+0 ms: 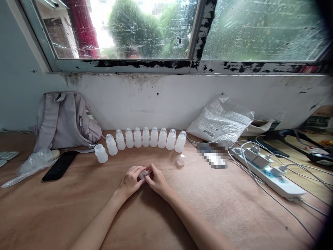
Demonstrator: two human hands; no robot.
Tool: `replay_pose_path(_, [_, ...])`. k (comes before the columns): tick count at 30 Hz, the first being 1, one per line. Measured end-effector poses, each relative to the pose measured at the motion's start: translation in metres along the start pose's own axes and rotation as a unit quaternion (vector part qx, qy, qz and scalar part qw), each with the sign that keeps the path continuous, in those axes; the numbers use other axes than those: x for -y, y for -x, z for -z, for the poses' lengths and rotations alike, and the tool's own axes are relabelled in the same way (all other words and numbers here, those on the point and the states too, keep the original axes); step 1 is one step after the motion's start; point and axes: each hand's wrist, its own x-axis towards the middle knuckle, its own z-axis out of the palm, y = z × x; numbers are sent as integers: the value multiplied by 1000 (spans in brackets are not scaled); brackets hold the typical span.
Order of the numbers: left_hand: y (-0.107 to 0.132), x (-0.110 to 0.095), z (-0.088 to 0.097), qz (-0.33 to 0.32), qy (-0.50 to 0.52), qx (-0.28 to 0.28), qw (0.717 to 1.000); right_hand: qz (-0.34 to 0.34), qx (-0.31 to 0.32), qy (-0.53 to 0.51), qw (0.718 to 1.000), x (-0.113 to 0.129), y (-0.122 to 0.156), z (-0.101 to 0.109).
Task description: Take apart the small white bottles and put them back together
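Observation:
My left hand [131,178] and my right hand [156,178] meet over the middle of the table. Their fingers close around a small clear bottle part [143,174], mostly covered, so its exact kind does not show. Beyond them, several frosted white baby bottles [145,137] with clear domed caps stand upright in a curved row. At the row's left end is an uncapped bottle [101,153] with an open mouth. A loose clear cap [180,160] rests on the table to the right of my hands, in front of the row's right end.
Left on the wooden table [70,215] are a black phone [59,166], a crumpled clear bag [36,163] and a grey backpack [61,121]. At right lie a silvery plastic bag [221,119], a blurred-out item [212,155] and a power strip [275,177] with trailing cables. A window wall closes the back.

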Motion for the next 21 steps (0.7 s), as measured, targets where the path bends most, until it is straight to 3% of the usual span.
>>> replay_pose_path(4, [1, 17, 1, 21, -28, -18, 999, 1, -17, -6, 1000, -2, 0, 3])
replay_pose_path(10, [5, 47, 4, 113, -124, -61, 984, -65, -96, 63, 991, -26, -12, 7])
replay_pose_path(17, [4, 46, 14, 174, -236, -89, 952, -84, -93, 63, 990, -42, -31, 8])
replay_pose_path(21, [3, 47, 19, 193, -246, -57, 948, -86, -84, 66, 991, -45, -38, 4])
